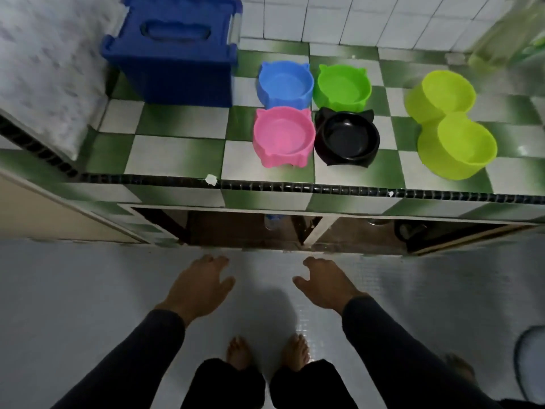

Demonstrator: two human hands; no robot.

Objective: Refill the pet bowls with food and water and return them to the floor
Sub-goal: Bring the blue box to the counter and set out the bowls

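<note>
Apparently empty, the four cat-eared bowls [315, 113] and lime double bowl [451, 122] are sitting at twelve and one o'clock on the tiled counter [177, 154], awaiting filling; left hand [197, 286] and right hand [327, 286] are hovering below, fingers relaxed, holding nothing.

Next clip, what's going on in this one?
A person stands at a green-and-white tiled counter, both hands empty and held out low in front: left hand, right hand, fingers relaxed. On the counter sit four cat-shaped bowls, all looking empty: blue bowl, green bowl, pink bowl, black bowl. A lime double bowl sits to their right, a closed blue bin to their left. Nothing is being handled.
</note>
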